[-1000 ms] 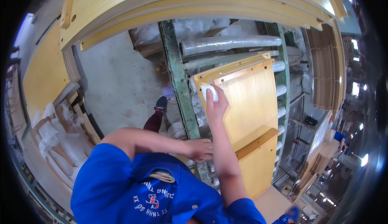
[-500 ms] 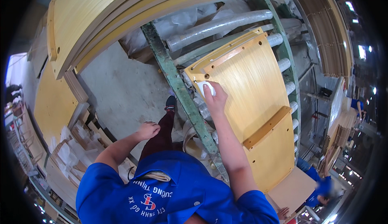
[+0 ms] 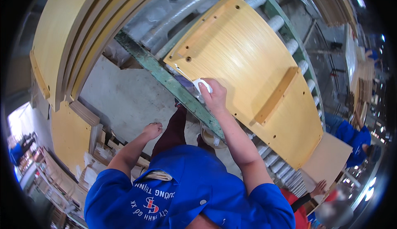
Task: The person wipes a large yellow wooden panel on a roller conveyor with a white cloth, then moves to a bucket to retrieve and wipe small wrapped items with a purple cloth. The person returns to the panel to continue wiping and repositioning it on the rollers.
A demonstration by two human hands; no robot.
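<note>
My right hand [image 3: 214, 95] is closed round a small rounded white object [image 3: 202, 86] whose kind I cannot make out. It presses at the near left edge of a curved, yellowish wooden panel [image 3: 252, 55]. A thin white line [image 3: 183, 72] runs along that edge from the panel's corner to the white object. The panel has several drilled holes and a raised wooden strip [image 3: 277, 96] across its face. My left hand [image 3: 153, 130] hangs over the floor with its fingers curled in, and nothing shows in it.
Rollers [image 3: 291, 46] in a green metal frame [image 3: 165, 80] carry the panel. Curved panels [image 3: 70, 34] stand stacked at the left. A brown board [image 3: 326, 152] lies at the panel's right end, with a co-worker's hand [image 3: 319, 187] on it. Other people in blue are farther right.
My right hand has slid with the white object along the panel's left edge, away from the corner and toward me. The view has turned, and more of the co-worker shows.
</note>
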